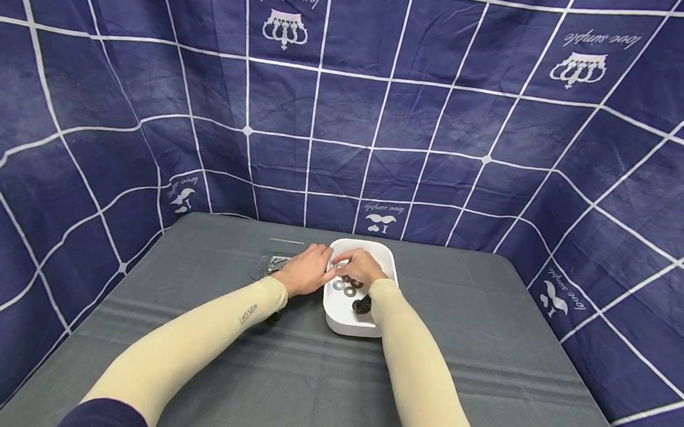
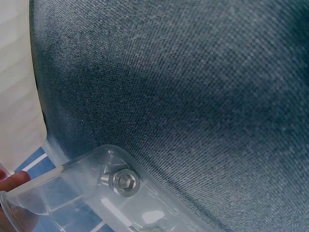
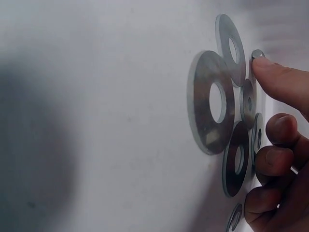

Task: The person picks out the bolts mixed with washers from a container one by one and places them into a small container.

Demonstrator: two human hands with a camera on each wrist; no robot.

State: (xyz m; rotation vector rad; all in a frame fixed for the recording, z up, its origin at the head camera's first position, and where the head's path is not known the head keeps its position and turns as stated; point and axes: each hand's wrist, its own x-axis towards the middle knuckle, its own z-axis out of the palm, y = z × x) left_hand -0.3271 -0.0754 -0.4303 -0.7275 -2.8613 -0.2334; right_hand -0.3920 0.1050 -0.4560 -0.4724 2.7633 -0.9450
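My left hand (image 1: 310,268) rests at the left rim of a white tray (image 1: 352,329), fingers fairly straight. In the left wrist view its blurred fingertips (image 2: 15,182) show behind a clear plastic box. My right hand (image 1: 359,266) reaches down into the tray with bent fingers. Seen from the right wrist, its thumb touches a small shiny metal piece (image 3: 258,54) whose kind is unclear; the other fingers are curled apart from the thumb. Several flat metal washers (image 3: 203,116) of different sizes lie by that hand on the tray floor.
Left of the tray, the clear plastic box (image 1: 272,263) holds metal bolts, one a hex socket bolt (image 2: 124,182). A thin pale edge (image 1: 287,241) lies behind it. A black device (image 1: 362,305) sits at the right wrist. A blue gridded curtain (image 1: 348,104) encloses the grey table (image 1: 462,349).
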